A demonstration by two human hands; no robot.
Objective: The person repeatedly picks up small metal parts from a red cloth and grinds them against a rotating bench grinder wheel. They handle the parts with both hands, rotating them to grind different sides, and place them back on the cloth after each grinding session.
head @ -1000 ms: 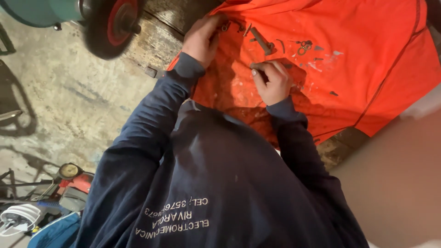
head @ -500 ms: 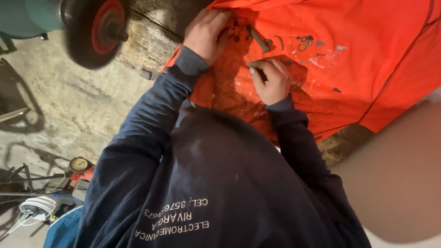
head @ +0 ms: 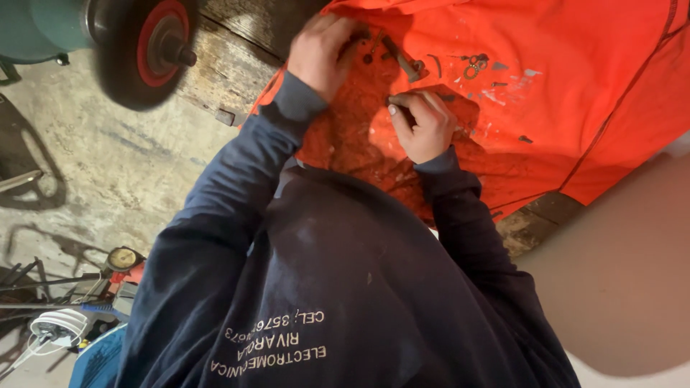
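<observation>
The left hand [head: 320, 54] rests curled on a rumpled orange cloth [head: 575, 79] among small rusty metal parts [head: 410, 68]. The right hand [head: 424, 126] pinches a short dark metal pin [head: 402, 100], seemingly mid-sorting; careful fingertip picking comes next.

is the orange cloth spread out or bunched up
Mostly spread out: the orange cloth lies fairly flat under small metal parts, with wrinkles near the right hand and left hand.

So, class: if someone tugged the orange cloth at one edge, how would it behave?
The orange cloth would probably be floppy: it lies creased and draped over the edge. It likely drags the small metal parts along. The hands resting on it may pin it.
</observation>
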